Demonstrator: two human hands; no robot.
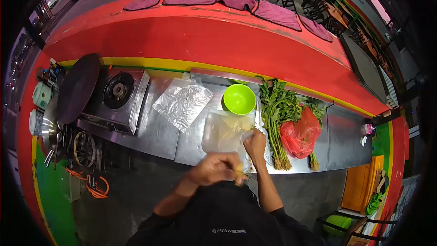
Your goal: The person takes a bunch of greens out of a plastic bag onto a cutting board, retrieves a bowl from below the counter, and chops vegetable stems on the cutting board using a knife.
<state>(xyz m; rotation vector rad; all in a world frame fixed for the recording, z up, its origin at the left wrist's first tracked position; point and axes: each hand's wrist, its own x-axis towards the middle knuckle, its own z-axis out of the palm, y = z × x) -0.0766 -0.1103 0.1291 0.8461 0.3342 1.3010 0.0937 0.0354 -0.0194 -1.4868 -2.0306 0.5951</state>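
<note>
My left hand (217, 169) is raised near my body, in front of the counter's edge. Its fingers are pinched together at something small and yellowish, blurred and too small to name. My right hand (255, 145) is closed at the right side of a whitish translucent cutting board (216, 134). From its fist a pale knife blade (258, 115) points away from me. Thin clear plastic or peel-like scraps lie on the board by that hand. A lime-green bowl (239, 99) stands just behind the board. Right of my right hand lie bunches of leafy greens (274, 130) with roots toward me.
A red plastic bag (302, 133) rests on the greens. A clear plastic sheet (182, 102) lies left of the board. Farther left are a gas stove (119, 92) and a large dark round pan or lid (79, 89). A red wall (195, 41) with pink cloths borders the steel counter (157, 132).
</note>
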